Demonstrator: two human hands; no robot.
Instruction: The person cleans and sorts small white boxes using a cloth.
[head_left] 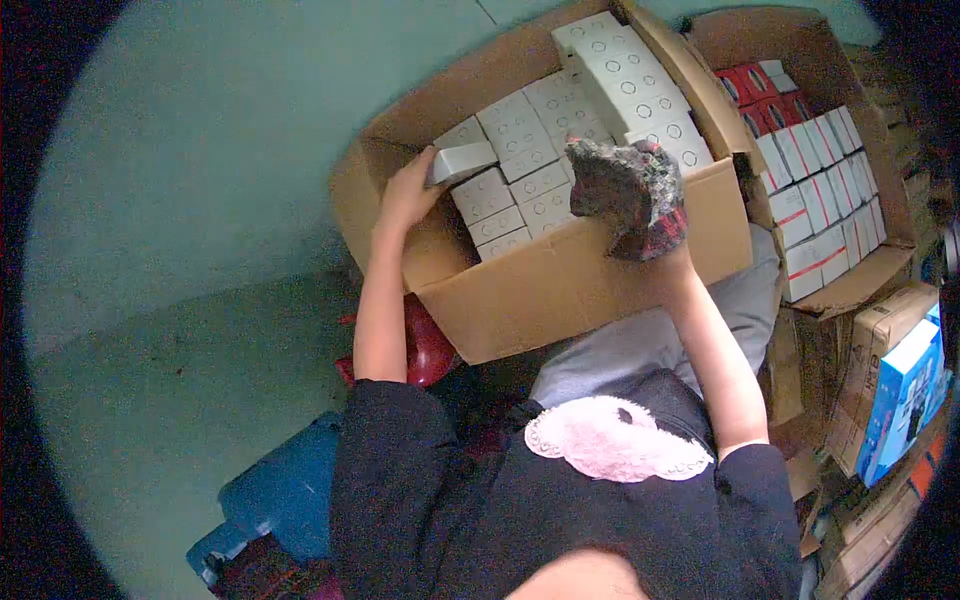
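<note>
Concrete floor [200, 200], pale green and bare, fills the left of the view, with a blue plastic object [285, 490] low down beside the person's dark sleeve. Moving right, the left hand [408, 190] reaches over the near left corner of the big carton [560, 285], fingers curled around one end of a small white box [462, 160]. That box sits tilted at the left end of the packed rows, part lifted above its neighbours.

I judge it light and stiff: thin printed card, flat faces, crisp edges. A pinch across the two narrow sides, thumb opposite fingers, should carry it easily. The card looks smooth, so a loose hold on one end alone could let it swing or slip, and hard squeezing would likely dent the faces.

Further right, rows of white boxes [530, 150] stand tightly packed, with a raised stack [630, 85] marked with small circles behind them. The right hand [640, 200] wears a dark, speckled work glove and hovers over the near wall of the carton; whether its fingers are curled around anything I cannot tell, as the glove hides them.

At the far right a second carton [880, 265] holds red boxes [760, 90] and white ones, and a blue packet [900, 400] leans among brown cartons.
</note>
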